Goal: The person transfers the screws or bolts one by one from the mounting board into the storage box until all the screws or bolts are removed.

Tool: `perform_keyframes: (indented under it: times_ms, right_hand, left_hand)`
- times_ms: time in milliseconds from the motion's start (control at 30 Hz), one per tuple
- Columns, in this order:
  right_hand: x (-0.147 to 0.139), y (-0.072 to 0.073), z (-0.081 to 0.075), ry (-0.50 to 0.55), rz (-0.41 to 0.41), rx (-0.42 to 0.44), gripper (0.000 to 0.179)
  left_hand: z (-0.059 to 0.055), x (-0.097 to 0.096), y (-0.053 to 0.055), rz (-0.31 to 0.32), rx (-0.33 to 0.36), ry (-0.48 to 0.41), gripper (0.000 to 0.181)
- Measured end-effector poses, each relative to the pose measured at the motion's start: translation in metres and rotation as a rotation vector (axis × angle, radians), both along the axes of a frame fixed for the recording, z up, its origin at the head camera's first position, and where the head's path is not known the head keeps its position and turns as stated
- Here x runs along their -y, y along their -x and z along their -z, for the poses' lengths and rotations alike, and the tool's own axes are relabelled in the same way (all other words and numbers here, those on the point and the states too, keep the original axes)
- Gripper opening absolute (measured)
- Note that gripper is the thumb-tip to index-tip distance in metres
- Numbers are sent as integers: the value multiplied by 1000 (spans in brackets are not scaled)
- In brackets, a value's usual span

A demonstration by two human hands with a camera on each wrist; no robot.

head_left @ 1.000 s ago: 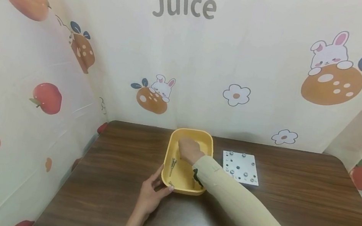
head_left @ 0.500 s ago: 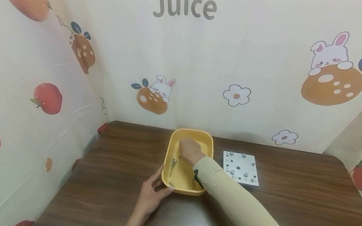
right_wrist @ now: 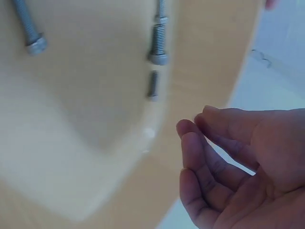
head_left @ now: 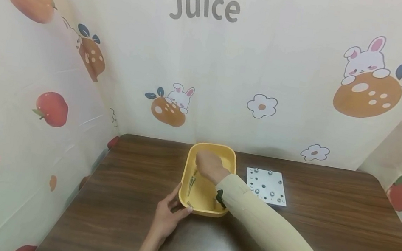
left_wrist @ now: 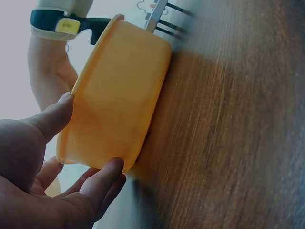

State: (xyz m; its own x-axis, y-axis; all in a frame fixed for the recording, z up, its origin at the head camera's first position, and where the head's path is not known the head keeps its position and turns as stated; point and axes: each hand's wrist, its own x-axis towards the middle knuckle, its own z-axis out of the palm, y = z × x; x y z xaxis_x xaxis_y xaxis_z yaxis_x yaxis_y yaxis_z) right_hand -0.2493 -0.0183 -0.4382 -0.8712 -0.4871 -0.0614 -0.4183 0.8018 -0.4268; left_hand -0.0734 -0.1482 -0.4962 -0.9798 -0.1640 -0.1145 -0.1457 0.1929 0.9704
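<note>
A yellow plastic box (head_left: 205, 212) stands on the table, its near left corner held by my left hand (head_left: 166, 219). The left wrist view has the thumb at the rim and the fingers against the box's outside. My right hand (head_left: 210, 165) is down inside the box, fingers loosely bent. In the right wrist view its fingertips (right_wrist: 193, 148) bunch together beside the wall, with nothing showing between them. A short socket-head screw (right_wrist: 152, 86) lies near them, in line with a thicker screw (right_wrist: 158, 45). Another long screw (right_wrist: 29, 28) lies apart on the box floor.
Right of the box, a white plate (head_left: 274, 182) with holes and several screws is raised on dark legs above the brown wooden table (head_left: 132, 176). A printed curtain (head_left: 228, 69) closes off the back and sides.
My right hand has shifted slightly left and away from me inside the box, and a screw below it now shows more. The left hand stays at the corner.
</note>
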Motion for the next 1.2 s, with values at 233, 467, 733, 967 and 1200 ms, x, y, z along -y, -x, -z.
perform_keyframes:
  times_ms: [233, 467, 733, 967, 1200]
  right_hand:
    - [-15, -21, -29, 64, -67, -80, 8]
    - [-40, -31, -39, 111, -75, -125, 6]
    - [-70, -37, -37, 127, -52, -217, 11]
    - [-91, -40, -26, 203, -47, -322, 10]
    - [-104, -40, -17, 210, -17, -378, 12]
  left_hand:
    - [-1, -2, 1, 3, 1, -10, 86]
    - [-2, -3, 2, -8, 7, -3, 87]
    - [-2, -3, 2, -12, 3, 7, 86]
    - [-1, -2, 1, -10, 8, 0, 88]
    - [-2, -1, 1, -22, 19, 11, 88]
